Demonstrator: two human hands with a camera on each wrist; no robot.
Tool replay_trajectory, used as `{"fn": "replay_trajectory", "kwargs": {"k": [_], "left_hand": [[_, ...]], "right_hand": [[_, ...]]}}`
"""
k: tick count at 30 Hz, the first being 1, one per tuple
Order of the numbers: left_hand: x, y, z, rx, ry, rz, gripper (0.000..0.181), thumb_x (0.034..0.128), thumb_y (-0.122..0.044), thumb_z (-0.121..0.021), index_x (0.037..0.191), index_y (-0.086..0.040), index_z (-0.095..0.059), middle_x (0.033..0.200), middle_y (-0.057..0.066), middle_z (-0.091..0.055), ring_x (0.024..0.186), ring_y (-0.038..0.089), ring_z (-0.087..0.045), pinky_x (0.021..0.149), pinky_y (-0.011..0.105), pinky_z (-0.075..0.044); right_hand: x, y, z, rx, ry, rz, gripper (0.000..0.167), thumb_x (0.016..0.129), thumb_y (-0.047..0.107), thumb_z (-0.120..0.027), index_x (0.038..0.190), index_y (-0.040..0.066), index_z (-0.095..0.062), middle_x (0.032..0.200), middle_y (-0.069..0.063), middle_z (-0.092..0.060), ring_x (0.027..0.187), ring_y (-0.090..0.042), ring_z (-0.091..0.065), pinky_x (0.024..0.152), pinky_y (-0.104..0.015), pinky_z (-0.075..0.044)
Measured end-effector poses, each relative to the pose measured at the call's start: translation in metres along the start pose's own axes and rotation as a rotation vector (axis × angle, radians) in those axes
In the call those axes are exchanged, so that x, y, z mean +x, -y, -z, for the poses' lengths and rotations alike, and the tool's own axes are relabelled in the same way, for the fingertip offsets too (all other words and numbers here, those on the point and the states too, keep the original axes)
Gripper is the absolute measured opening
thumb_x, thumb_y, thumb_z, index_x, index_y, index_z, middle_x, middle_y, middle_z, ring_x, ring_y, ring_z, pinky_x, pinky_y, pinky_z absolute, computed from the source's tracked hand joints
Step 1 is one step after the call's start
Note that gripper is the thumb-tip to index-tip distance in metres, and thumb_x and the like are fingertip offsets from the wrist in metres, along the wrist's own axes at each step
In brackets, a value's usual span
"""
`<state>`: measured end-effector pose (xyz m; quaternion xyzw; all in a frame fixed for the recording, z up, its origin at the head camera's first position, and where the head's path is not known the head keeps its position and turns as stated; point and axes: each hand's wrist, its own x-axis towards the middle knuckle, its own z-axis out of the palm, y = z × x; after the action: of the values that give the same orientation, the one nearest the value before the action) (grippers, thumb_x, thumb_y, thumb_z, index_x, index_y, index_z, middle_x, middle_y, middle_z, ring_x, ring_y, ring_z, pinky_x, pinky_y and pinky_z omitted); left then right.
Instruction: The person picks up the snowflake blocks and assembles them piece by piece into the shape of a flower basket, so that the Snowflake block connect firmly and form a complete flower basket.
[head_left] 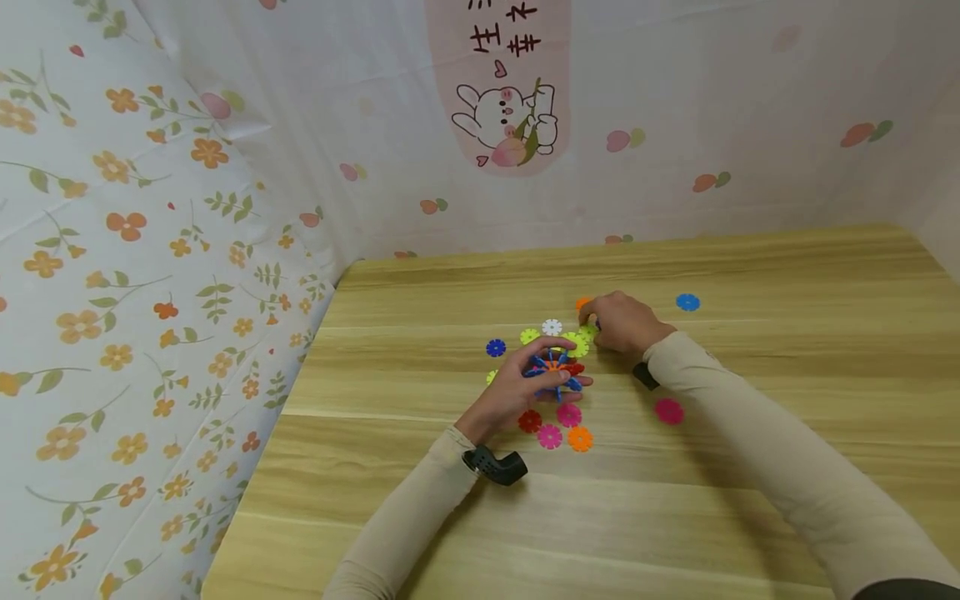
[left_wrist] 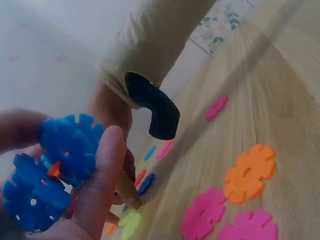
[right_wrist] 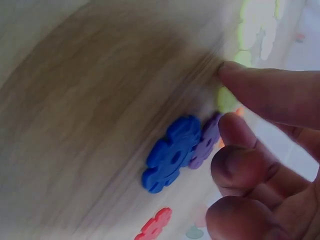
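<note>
My left hand grips a joined cluster of notched discs, mostly blue with orange and red parts. In the left wrist view, the thumb of my left hand lies against the blue discs. My right hand is lowered over loose discs at the far side of the pile. The right wrist view shows its bent fingers apart, around a yellow-green disc, with no disc clearly held. Beside them lie a blue disc and a purple disc.
Around my left hand lie a dark blue disc, a white disc, a red disc, pink discs and an orange disc. Farther right on the wooden table are a light blue disc and a pink disc.
</note>
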<state>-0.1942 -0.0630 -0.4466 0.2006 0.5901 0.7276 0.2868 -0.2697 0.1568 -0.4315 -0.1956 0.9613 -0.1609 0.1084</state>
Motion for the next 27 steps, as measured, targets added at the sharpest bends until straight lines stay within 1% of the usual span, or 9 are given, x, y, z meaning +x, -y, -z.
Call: {"fn": "replay_trajectory", "kwargs": {"k": [2,5,8,13,15,17,21,24,27], "left_hand": [[0.000,-0.001,-0.001,0.002,0.003,-0.002,0.044,0.1022,0.000,-0.051,0.145,0.003,-0.039,0.119,0.007,-0.053,0.125,0.051,-0.057,0.095,0.053,-0.054],[0.001,-0.002,-0.003,0.002,0.001,-0.007,0.044,0.1029,-0.003,-0.051,0.145,0.002,-0.039,0.120,0.008,-0.051,0.126,0.049,-0.057,0.098,0.052,-0.053],[0.002,-0.002,-0.003,0.005,-0.016,-0.017,0.044,0.1035,-0.006,-0.052,0.145,0.000,-0.039,0.123,0.009,-0.051,0.127,0.050,-0.055,0.099,0.049,-0.055],[0.003,-0.001,-0.003,0.027,-0.067,-0.007,0.044,0.1037,-0.008,-0.052,0.145,0.000,-0.040,0.126,0.009,-0.052,0.127,0.050,-0.055,0.094,0.035,-0.058],[0.003,-0.001,-0.002,0.041,-0.087,0.002,0.044,0.1035,-0.008,-0.052,0.145,-0.001,-0.041,0.125,0.009,-0.054,0.125,0.047,-0.058,0.094,0.035,-0.058],[0.003,-0.001,-0.002,0.058,-0.099,0.002,0.044,0.1033,-0.008,-0.053,0.145,-0.001,-0.042,0.125,0.011,-0.056,0.123,0.044,-0.062,0.097,0.040,-0.057],[0.005,0.001,-0.001,0.120,-0.120,-0.007,0.042,0.1029,-0.009,-0.055,0.144,-0.005,-0.046,0.125,0.016,-0.060,0.113,0.034,-0.070,0.098,0.043,-0.057],[0.006,0.002,-0.001,0.152,-0.133,-0.015,0.040,0.1026,-0.010,-0.056,0.142,-0.009,-0.049,0.125,0.014,-0.058,0.100,0.025,-0.073,0.094,0.038,-0.059],[0.007,0.003,-0.002,0.153,-0.133,-0.035,0.038,0.1024,-0.009,-0.055,0.140,-0.012,-0.051,0.126,0.012,-0.054,0.094,0.017,-0.071,0.095,0.039,-0.059]], "right_hand": [[-0.002,-0.002,0.001,0.025,-0.007,0.020,0.022,0.083,-0.003,-0.070,0.103,0.006,-0.071,0.095,-0.014,-0.068,0.077,-0.022,-0.055,0.065,-0.032,-0.047],[-0.008,-0.008,0.003,0.105,-0.016,0.050,0.015,0.081,-0.005,-0.068,0.092,0.005,-0.067,0.086,-0.011,-0.064,0.075,-0.022,-0.054,0.067,-0.034,-0.045],[-0.017,-0.014,0.003,0.185,-0.033,0.067,0.010,0.084,-0.002,-0.069,0.087,0.005,-0.063,0.081,-0.008,-0.061,0.074,-0.020,-0.052,0.069,-0.032,-0.044],[-0.038,-0.017,0.003,0.347,-0.084,0.053,0.006,0.090,0.003,-0.069,0.095,0.004,-0.066,0.083,-0.006,-0.067,0.074,-0.016,-0.058,0.072,-0.029,-0.046],[-0.047,-0.014,0.004,0.432,-0.115,0.035,0.008,0.090,0.004,-0.069,0.098,0.003,-0.067,0.084,-0.007,-0.070,0.074,-0.017,-0.064,0.072,-0.028,-0.050],[-0.055,-0.009,0.004,0.514,-0.147,0.026,0.010,0.091,0.005,-0.070,0.101,0.003,-0.068,0.083,-0.010,-0.071,0.072,-0.022,-0.067,0.071,-0.028,-0.053],[-0.067,0.004,0.005,0.671,-0.186,0.024,0.016,0.092,0.008,-0.070,0.107,0.003,-0.067,0.084,-0.018,-0.071,0.071,-0.030,-0.070,0.061,-0.030,-0.053],[-0.072,0.014,0.005,0.724,-0.213,0.035,0.017,0.091,0.008,-0.071,0.106,0.002,-0.066,0.081,-0.021,-0.070,0.065,-0.029,-0.069,0.056,-0.032,-0.053],[-0.074,0.020,0.003,0.731,-0.245,0.027,0.016,0.090,0.006,-0.073,0.103,0.001,-0.066,0.076,-0.018,-0.069,0.059,-0.026,-0.069,0.055,-0.032,-0.054]]}}
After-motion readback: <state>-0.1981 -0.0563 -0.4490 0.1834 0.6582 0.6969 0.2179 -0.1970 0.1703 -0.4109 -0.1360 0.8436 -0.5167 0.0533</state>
